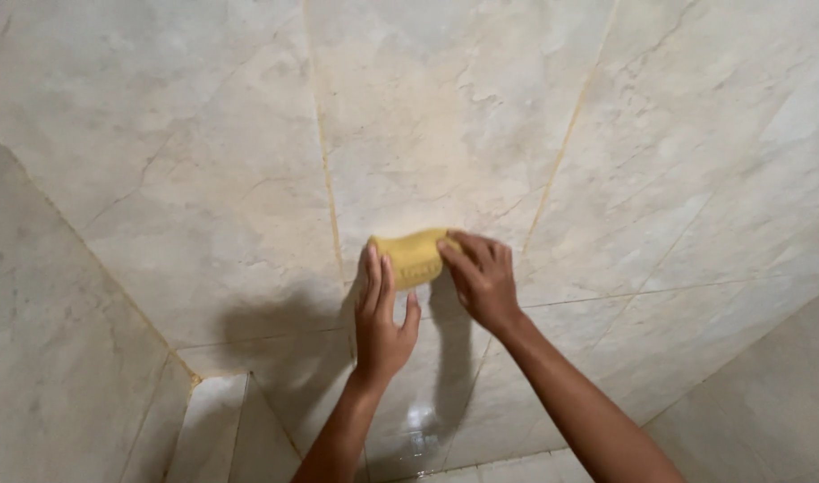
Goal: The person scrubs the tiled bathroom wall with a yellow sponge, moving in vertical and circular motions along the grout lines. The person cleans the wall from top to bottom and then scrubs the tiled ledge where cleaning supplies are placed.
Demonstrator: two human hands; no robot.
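Yellow cloth [411,255] looks soft, ribbed (knitted weave); marble-look wall tiles [203,179] smooth, faintly glossy, wet-shiny lower down.

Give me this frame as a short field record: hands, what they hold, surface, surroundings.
left hand: flat against the wall, fingers on the left end of the cloth
right hand: fingers over the right end of the cloth
yellow cloth: folded, pressed to the wall between both hands
tiled wall: pale marbled tiles, yellowish grout lines
shadow: hands and arms cast on the tiles below left
floor: pale tiles, wet sheen near the wall base
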